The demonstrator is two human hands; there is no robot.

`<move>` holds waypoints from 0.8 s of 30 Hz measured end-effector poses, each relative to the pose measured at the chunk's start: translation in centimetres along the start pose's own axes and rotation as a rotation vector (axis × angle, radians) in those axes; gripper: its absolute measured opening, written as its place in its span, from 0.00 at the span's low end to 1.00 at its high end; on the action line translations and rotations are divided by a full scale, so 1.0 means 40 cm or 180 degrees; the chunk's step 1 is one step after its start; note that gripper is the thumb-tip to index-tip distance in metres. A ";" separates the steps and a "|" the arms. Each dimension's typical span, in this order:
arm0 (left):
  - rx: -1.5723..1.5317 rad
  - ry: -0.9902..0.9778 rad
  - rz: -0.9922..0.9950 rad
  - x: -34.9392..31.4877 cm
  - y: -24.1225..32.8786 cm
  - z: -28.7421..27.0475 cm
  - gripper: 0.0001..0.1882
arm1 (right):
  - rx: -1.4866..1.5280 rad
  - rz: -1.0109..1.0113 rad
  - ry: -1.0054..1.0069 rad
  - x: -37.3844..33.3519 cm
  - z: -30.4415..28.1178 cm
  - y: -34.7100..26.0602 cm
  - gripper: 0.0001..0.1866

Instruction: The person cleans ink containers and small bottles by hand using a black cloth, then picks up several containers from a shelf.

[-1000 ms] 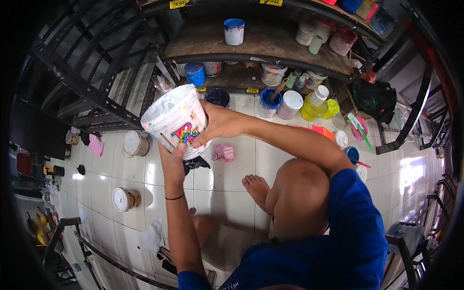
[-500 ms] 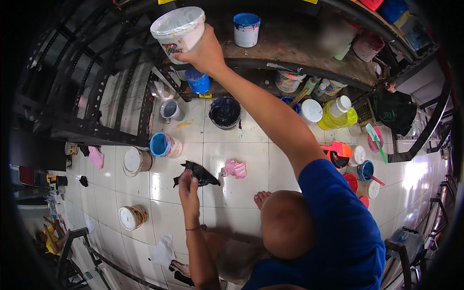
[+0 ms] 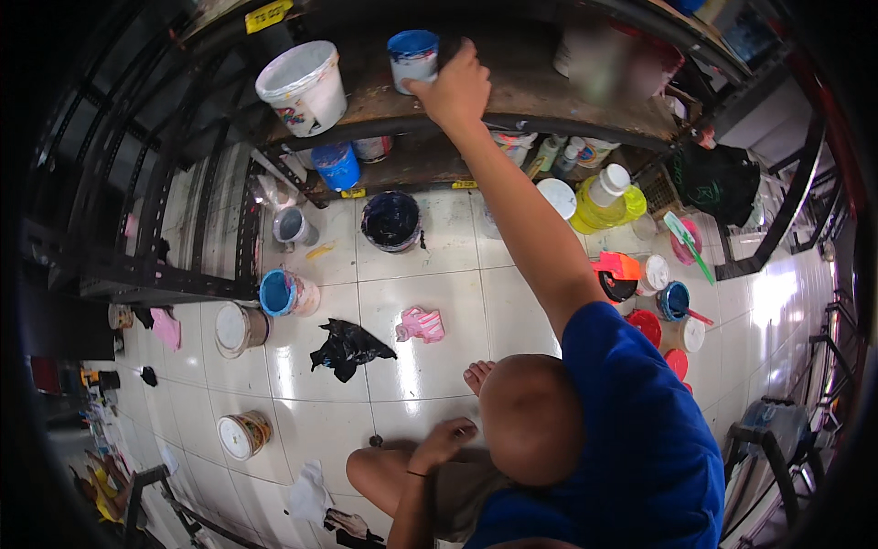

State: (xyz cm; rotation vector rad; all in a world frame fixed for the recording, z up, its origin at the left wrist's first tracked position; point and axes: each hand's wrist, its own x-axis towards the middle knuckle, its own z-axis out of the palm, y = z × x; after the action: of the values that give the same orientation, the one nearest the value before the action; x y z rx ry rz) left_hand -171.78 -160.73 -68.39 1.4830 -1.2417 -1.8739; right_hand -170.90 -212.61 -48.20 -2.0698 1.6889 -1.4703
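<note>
My right hand [image 3: 457,90] reaches up to the shelf, fingers apart, its thumb at the lower right side of a white paint tub with a blue rim [image 3: 414,64]. I cannot tell if the thumb touches it. To the left stands a larger white bucket [image 3: 306,91], upright on the shelf edge with no hand on it. My left hand [image 3: 445,444] is drawn back by my bent knees, fingers loosely curled, with nothing visible in them. On the floor ahead lie a crumpled black plastic bag [image 3: 347,348] and a pink striped cloth [image 3: 421,324].
A dark-stained bucket [image 3: 390,222], a blue paint tub [image 3: 285,293] and a lidded pail [image 3: 240,329] stand on the tiles. Yellow containers [image 3: 599,206] and several paint tubs sit at the right. The shelf [image 3: 512,91] spans the front; a black metal rack [image 3: 174,265] rises left.
My right hand has let go of the white bucket on the shelf and moved right to the blue-rimmed tub. My left hand has dropped back from above the black bag toward my knees.
</note>
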 end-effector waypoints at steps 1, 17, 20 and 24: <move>-0.0061 -0.0187 0.0127 -0.001 0.004 0.024 0.14 | -0.0027 0.0282 -0.0389 0.017 0.000 -0.013 0.56; 0.0180 -0.2294 0.0383 -0.037 0.169 0.130 0.22 | 0.0109 0.0084 -0.0555 -0.039 -0.261 0.174 0.55; 0.0647 -0.2476 0.0997 -0.001 0.090 0.177 0.23 | 0.0017 0.0063 -0.0621 -0.078 -0.434 0.322 0.56; 0.1357 -0.2688 0.1519 -0.004 0.098 0.238 0.24 | -0.0178 0.0535 -0.0809 -0.140 -0.606 0.466 0.56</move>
State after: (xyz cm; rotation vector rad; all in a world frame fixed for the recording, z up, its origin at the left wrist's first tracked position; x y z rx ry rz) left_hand -181.27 -159.02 -64.79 0.4035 -2.2378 -2.0013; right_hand -200.70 -203.93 -49.79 -1.9848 1.7682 -1.0733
